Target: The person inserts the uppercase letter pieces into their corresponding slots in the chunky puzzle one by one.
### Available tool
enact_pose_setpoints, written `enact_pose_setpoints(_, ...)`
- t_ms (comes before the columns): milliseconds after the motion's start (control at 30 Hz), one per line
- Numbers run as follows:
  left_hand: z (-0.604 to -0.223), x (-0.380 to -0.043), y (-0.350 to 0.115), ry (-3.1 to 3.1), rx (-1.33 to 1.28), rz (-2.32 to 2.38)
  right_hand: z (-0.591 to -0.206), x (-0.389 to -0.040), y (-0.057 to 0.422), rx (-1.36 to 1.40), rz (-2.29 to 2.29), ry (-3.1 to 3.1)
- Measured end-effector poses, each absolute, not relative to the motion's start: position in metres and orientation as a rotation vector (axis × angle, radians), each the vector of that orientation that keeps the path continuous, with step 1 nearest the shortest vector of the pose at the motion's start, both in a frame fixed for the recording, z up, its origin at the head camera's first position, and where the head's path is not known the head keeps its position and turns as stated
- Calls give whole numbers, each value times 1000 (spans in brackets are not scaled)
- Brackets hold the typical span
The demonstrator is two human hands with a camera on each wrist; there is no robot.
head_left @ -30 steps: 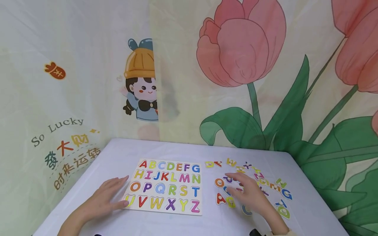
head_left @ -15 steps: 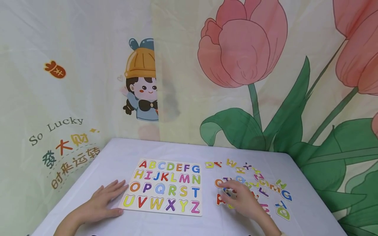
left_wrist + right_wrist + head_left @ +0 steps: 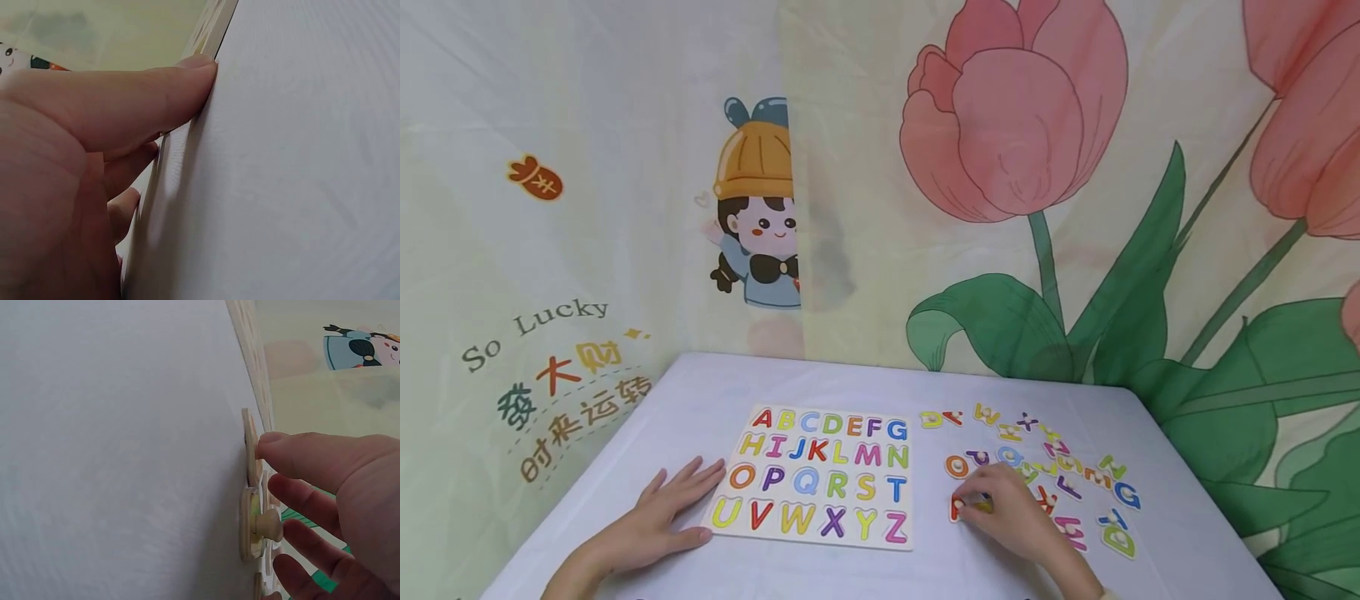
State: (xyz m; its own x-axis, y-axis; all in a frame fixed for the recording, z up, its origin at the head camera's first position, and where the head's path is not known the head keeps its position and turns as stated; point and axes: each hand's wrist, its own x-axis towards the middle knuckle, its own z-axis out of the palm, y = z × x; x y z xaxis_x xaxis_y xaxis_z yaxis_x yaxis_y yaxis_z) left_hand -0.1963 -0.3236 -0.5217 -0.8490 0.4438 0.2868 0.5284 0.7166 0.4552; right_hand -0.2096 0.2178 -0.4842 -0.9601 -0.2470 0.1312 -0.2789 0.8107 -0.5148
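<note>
A pale board (image 3: 848,539) with coloured alphabet letters in rows lies on the white table. My left hand (image 3: 651,521) rests at the board's left edge, fingers spread; in the left wrist view the thumb (image 3: 156,94) touches the board's side. On the right, my right hand (image 3: 1007,510) pinches the red letter A piece (image 3: 956,507) between thumb and index finger. Seen from the right wrist, that A piece (image 3: 250,447) stands slightly tilted, its knob covered by the thumb (image 3: 300,450). A yellow-green letter piece (image 3: 252,540) with a wooden knob lies right beside it, under the other fingers.
Several loose letter pieces lie scattered right of the board, among them an orange O (image 3: 957,467), a purple P (image 3: 977,458), a blue G (image 3: 1127,495) and a green D (image 3: 1118,542). A printed curtain (image 3: 857,208) hangs behind the table.
My right hand has come down and left onto the red A, its thumb and index finger closing on it. The left hand has slid slightly back, its thumb now off the board's top.
</note>
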Motion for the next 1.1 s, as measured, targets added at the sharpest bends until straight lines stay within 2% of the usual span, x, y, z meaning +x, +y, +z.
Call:
enact_pose_setpoints(200,-524,-198,-321,-2726,-820,-795,-487,-212,217,416,816,-2942)
enact_pose_setpoints(533,-524,-197,-315,-2836,-630,-912,-487,-214,218,372,818,-2950)
enact_pose_setpoints(767,-527,-202,-314,-2766,-689,-856,-482,-215,216,383,809,-2901)
enact_pose_setpoints(933,-527,-204,-316,-2801,-641,-874,-475,-222,201,419,895,-2843)
enact_pose_setpoints(1100,-526,-202,-317,-2795,-643,-883,-469,-240,166,494,1050,-2782)
